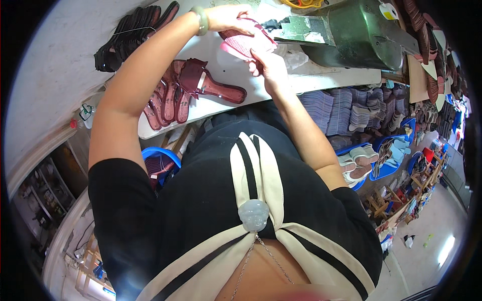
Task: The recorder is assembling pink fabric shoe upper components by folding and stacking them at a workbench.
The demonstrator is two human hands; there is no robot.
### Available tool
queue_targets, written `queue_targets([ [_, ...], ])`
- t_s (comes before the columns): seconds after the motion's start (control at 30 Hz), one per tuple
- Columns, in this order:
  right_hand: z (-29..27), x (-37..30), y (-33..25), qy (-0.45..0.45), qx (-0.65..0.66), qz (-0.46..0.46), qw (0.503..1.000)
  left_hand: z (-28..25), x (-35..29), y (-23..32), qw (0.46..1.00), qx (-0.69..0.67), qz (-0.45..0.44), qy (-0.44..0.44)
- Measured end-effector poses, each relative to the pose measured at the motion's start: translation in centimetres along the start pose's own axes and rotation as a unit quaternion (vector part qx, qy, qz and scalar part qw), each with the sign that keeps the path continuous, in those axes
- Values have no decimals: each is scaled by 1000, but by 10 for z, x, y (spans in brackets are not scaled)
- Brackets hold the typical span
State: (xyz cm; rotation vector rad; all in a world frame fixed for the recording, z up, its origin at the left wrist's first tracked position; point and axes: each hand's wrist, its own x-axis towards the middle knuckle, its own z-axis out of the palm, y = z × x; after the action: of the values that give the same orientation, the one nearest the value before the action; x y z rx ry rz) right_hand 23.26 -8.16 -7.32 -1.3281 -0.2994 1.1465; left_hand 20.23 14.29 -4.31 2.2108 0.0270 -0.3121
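Both my hands hold a pink and maroon slipper piece (246, 44) at the head of a green sewing machine (346, 35). My left hand (228, 19), with a pale green bangle on the wrist, grips its far edge, fingers closed. My right hand (270, 69) pinches the near right edge between thumb and fingers. The needle area is partly hidden behind the piece. Left of my hands, on the white table (231, 70), lies a fanned group of maroon slipper soles (170, 98), one with a darker upper (193, 76) attached.
Black slipper pieces (133, 35) stand in a row at the table's far left. A blue basket (161, 153) holds dark red pieces below the table. To the right are stacked grey-purple soles (339, 108) and a blue crate (389, 159) near pale slippers (359, 160).
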Motion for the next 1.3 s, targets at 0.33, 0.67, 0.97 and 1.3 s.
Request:
queue_targets([
  [0.33, 4, 20, -6, 44, 88, 8, 995, -26, 7, 9, 987, -148, -18, -66],
  [0.67, -2, 26, -15, 54, 42, -11, 998, 1, -16, 4, 970, -239, -45, 31],
  [0.97, -12, 23, -20, 63, 0, -25, 998, 38, -31, -4, 980, -108, -42, 164],
  [1.3, -3, 11, -9, 53, -86, -67, 993, 72, -35, 7, 930, -206, -82, 292],
])
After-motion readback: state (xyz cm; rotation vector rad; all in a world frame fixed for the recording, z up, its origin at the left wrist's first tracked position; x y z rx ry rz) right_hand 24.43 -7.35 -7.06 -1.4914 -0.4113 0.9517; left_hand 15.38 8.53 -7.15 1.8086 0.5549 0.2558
